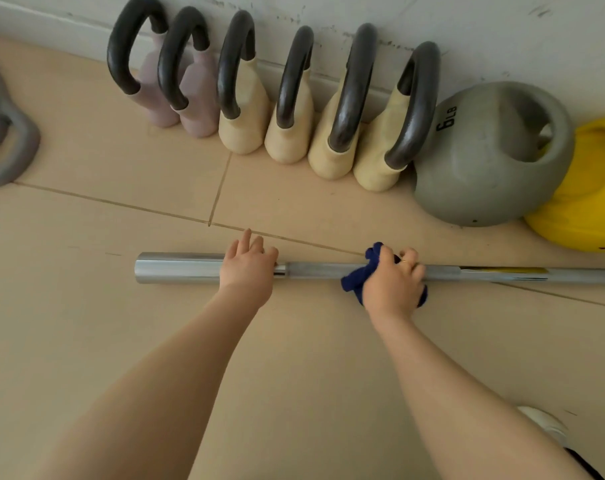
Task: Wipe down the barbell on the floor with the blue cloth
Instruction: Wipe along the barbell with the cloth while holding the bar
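A silver barbell [176,270] lies across the beige tiled floor, its thick sleeve end at the left and its thinner shaft running off the right edge. My left hand [247,266] rests on the bar where the sleeve meets the shaft, fingers straight and spread. My right hand [392,282] grips a dark blue cloth [354,280] bunched around the shaft, fingers curled over the bar. Cloth sticks out on both sides of that hand. A yellow strip shows on the shaft further right.
Several kettlebells with dark handles [353,109] stand in a row against the white wall behind the bar. A grey 6 lb kettlebell [484,168] and a yellow one [585,202] sit at the right. Another grey weight [3,147] is at the left edge. A white shoe [545,424] is bottom right.
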Tool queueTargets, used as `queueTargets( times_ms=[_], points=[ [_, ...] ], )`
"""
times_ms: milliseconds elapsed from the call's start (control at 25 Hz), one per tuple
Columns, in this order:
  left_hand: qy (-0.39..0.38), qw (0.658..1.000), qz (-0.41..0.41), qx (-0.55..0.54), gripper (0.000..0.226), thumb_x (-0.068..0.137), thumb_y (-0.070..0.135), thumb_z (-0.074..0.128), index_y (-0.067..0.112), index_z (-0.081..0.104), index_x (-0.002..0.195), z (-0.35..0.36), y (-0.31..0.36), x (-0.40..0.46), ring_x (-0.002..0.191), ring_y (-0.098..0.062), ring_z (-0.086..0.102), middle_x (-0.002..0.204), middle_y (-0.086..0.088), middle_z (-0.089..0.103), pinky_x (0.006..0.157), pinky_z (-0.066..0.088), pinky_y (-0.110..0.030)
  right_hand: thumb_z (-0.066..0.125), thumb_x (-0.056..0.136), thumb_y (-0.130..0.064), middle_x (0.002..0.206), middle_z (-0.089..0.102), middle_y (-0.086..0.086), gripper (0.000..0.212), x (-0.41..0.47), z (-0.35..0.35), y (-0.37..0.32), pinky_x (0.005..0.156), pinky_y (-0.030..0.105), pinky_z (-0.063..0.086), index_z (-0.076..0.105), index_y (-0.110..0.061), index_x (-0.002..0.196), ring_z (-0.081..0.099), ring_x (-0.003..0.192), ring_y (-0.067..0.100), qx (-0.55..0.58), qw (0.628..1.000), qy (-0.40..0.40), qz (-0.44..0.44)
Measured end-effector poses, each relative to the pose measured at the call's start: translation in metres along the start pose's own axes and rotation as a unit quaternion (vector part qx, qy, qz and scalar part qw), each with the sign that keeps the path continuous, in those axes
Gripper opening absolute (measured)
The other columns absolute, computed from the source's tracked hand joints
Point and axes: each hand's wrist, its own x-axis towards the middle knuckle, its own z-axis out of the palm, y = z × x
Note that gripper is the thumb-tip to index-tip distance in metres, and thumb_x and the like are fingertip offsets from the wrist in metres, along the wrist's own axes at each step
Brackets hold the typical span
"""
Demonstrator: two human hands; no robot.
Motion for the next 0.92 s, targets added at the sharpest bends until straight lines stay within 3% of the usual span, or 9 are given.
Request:
queueTargets(
  times_ms=[80, 160, 240, 320, 520, 760, 920],
  points=[
    [0.046, 0.998, 0.016, 0.026, 0.034, 0.089, 0.012, 0.057, 0.014, 0.053, 0.122, 0.001, 0.007, -0.001, 0.147, -0.032, 0.006, 0.156, -0.013, 0.018, 0.119, 0.015, -0.040, 0.047, 0.090, -0.024, 0.137, 0.036, 0.013, 0.036, -0.012, 0.013, -0.024, 0.092, 0.045, 0.034, 0.047, -0.016, 0.125, 0.035, 0.117, 0.036, 0.048, 0.999, -0.006, -0.020],
    [0.143, 0.987, 0.063, 0.040, 0.029, 0.080, 0.011, 0.068, 0.010, 0.063, 0.109, 0.006, 0.016, 0.000, 0.138, -0.034, 0.034, 0.143, -0.017, 0.044, 0.110, 0.033, -0.041, 0.053, 0.087, -0.031, 0.137, 0.038, 0.013, 0.043, -0.019, 0.022, -0.029, 0.093, 0.046, 0.036, 0.047, -0.016, 0.127, 0.038, 0.115, 0.038, 0.050, 0.994, -0.005, -0.101],
    [0.126, 0.986, 0.107, 0.003, 0.037, 0.084, 0.013, 0.063, 0.011, 0.055, 0.121, 0.013, 0.031, 0.000, 0.125, -0.030, 0.047, 0.129, -0.010, 0.056, 0.102, 0.039, -0.037, 0.059, 0.083, -0.018, 0.135, 0.044, 0.015, 0.045, -0.009, 0.016, -0.007, 0.091, 0.048, 0.042, 0.051, -0.016, 0.127, 0.044, 0.108, 0.039, 0.029, 0.974, -0.016, -0.222],
    [0.073, 0.991, 0.112, -0.019, 0.042, 0.091, 0.013, 0.051, 0.015, 0.043, 0.132, 0.015, 0.044, 0.003, 0.118, -0.029, 0.050, 0.123, -0.007, 0.055, 0.097, 0.039, -0.035, 0.061, 0.078, -0.005, 0.135, 0.046, 0.014, 0.053, 0.005, 0.012, 0.029, 0.088, 0.046, 0.045, 0.054, -0.019, 0.128, 0.047, 0.106, 0.038, -0.004, 0.962, -0.005, -0.273],
    [0.063, 0.994, 0.088, 0.006, 0.036, 0.093, 0.011, 0.044, 0.020, 0.045, 0.128, 0.008, 0.051, 0.011, 0.107, -0.029, 0.054, 0.113, -0.007, 0.057, 0.079, 0.042, -0.035, 0.050, 0.084, 0.004, 0.144, 0.036, 0.015, 0.055, 0.029, 0.005, 0.100, 0.100, 0.048, 0.038, 0.046, -0.015, 0.135, 0.037, 0.122, 0.039, 0.079, 0.994, 0.059, -0.047],
    [-0.044, 0.996, 0.073, 0.015, 0.038, 0.098, 0.015, 0.037, 0.031, 0.046, 0.130, -0.014, 0.043, 0.047, 0.109, -0.030, 0.057, 0.122, -0.007, 0.058, 0.079, 0.045, -0.037, 0.045, 0.089, 0.003, 0.133, 0.037, 0.017, 0.036, 0.056, 0.000, 0.089, 0.096, 0.034, 0.041, 0.049, -0.007, 0.124, 0.048, 0.112, 0.033, 0.251, 0.957, 0.118, 0.081],
    [-0.057, 0.996, 0.069, 0.000, 0.035, 0.100, 0.022, 0.035, 0.029, 0.045, 0.132, -0.016, 0.041, 0.048, 0.109, -0.032, 0.057, 0.123, -0.009, 0.059, 0.081, 0.045, -0.039, 0.048, 0.082, 0.002, 0.129, 0.036, 0.018, 0.040, 0.046, 0.004, 0.062, 0.089, 0.041, 0.045, 0.049, -0.011, 0.121, 0.043, 0.109, 0.038, 0.182, 0.979, 0.071, 0.055]
  ],
)
